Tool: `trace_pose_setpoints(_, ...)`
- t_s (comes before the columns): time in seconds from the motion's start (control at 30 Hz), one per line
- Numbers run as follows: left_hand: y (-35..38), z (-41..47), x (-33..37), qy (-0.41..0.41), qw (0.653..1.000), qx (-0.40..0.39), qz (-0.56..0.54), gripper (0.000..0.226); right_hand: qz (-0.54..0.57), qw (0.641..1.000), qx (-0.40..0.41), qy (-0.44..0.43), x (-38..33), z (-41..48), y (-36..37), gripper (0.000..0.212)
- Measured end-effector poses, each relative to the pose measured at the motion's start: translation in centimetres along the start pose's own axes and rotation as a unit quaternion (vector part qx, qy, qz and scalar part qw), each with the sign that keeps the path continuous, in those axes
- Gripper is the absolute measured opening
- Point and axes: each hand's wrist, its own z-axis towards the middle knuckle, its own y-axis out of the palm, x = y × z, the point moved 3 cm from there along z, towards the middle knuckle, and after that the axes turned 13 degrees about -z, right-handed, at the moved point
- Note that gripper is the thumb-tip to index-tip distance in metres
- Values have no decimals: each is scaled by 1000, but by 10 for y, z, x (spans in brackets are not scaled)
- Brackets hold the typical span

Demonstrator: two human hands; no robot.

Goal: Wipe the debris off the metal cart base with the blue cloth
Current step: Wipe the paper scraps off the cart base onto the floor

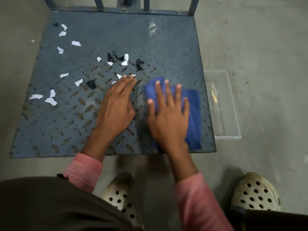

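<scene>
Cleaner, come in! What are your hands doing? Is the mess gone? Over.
Right hand flat on blue cloth, cart base right side. Left hand flat on base, between cloth and paper scraps. Scraps, black bits unswept, left and centre.

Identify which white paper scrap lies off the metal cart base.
The small scrap at far left, on the concrete floor just outside the metal cart base and its left edge. All other white scraps lie on the plate itself.
</scene>
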Motion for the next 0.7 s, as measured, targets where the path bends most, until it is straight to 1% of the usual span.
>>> trace_pose_setpoints(0.07, 0, -2, -2, -12, 1000, 10, 13, 63, -6, 1000, 7, 17, 22, 52, -4, 61)
trace_pose_setpoints(0.13, -1, -2, -1, -20, 1000, 11, 15, 63, 6, 1000, -7, 6, 33, 99, -8, 61)
trace_pose_setpoints(0.23, -1, -2, 1, -30, 999, 4, 14, 65, 3, 1000, -12, -11, 35, 123, -10, 62)
trace_pose_setpoints(0.3, -2, -2, 3, -33, 999, 2, 23, 65, 2, 1000, -1, -21, 32, 100, -9, 61)
trace_pose_setpoints(0.4, -2, 0, 3, -26, 999, -5, 47, 64, -7, 1000, 16, -20, 26, 31, -8, 61)
trace_pose_setpoints(0.5, -1, 1, 1, -11, 998, -13, 55, 63, -27, 1000, 9, -13, 20, -15, -4, 62)
trace_pose_setpoints(0.7, -7, 9, -1, -20, 999, -5, -30, 56, -22, 1000, 11, 0, 18, -10, -3, 63)
